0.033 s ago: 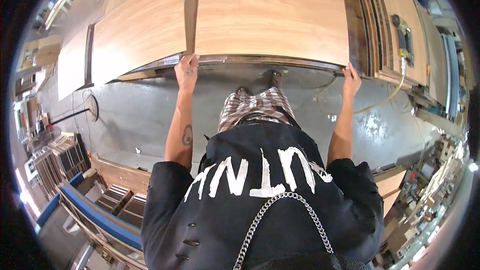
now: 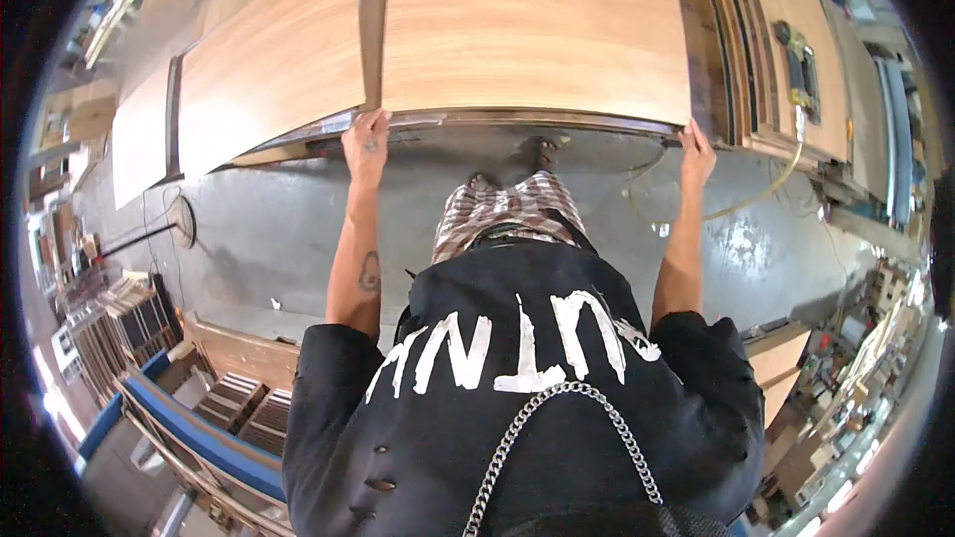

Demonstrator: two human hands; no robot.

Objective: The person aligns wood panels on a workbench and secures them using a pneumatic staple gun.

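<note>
A wide, light-brown wood-grain panel (image 2: 532, 30) lies flat on the workbench in front of me. My left hand (image 2: 367, 146) pinches its near left corner, fingers closed at the edge beside a dark gap. At the near right corner, my right hand (image 2: 697, 152) has its fingers pressed together on the panel's edge. Past the gap on the left lies a second wood-grain panel (image 2: 274, 65), touched by neither hand. The fingertips of both hands are partly hidden at the panel edge.
Stacked boards (image 2: 776, 0) stand right of the panel, with an air tool (image 2: 798, 70) on top and its yellowish hose (image 2: 761, 196) hanging to the grey floor (image 2: 398, 239). A round-based stand (image 2: 182, 221) is at left. Behind me on the left is a blue-edged rack (image 2: 214, 438).
The whole view has shifted a little, so the panels and both hands appear slightly farther left. Both hands stay at the same panel corners.
</note>
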